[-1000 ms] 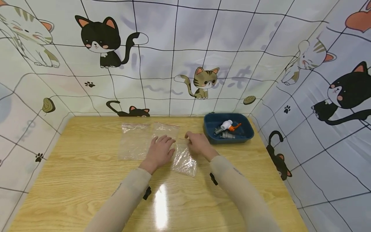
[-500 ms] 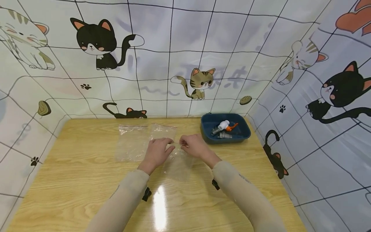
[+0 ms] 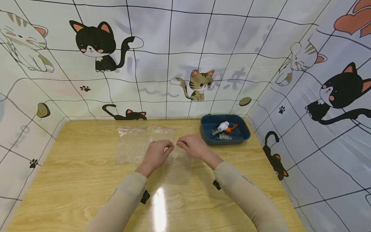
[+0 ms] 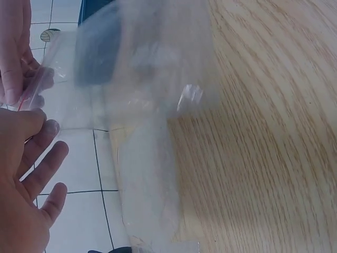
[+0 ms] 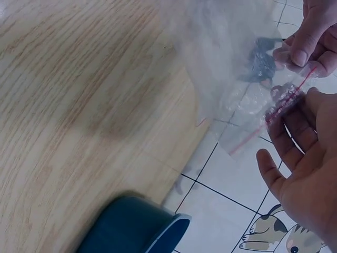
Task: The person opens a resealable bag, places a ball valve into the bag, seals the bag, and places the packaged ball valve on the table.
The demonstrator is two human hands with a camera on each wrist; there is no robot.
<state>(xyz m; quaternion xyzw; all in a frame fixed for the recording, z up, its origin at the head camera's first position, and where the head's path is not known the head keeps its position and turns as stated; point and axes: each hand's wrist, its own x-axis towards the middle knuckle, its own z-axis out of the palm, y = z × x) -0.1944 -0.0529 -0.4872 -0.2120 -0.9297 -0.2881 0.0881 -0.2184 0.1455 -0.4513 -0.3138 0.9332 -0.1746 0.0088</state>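
Observation:
A transparent zip-lock bag hangs between my two hands, its body overlapping the table in the head view. My left hand pinches the bag's top edge between thumb and index finger, the other fingers loosely spread in the left wrist view. On the other side, my right hand holds the same edge with thumb and fingers. A red zip line runs along that edge, close to both sets of fingertips. Two more clear bags lie flat behind: one at the left, and another bag partly hidden by my left hand.
A dark blue bin stands at the back right of the wooden table. Inside are a white fitting with an orange lever and grey connector pieces. Cat-patterned cloth walls enclose the back and sides.
The right-hand bag lay on the table with only my right hand at its top edge. Both hands have since come together on that edge and raised it.

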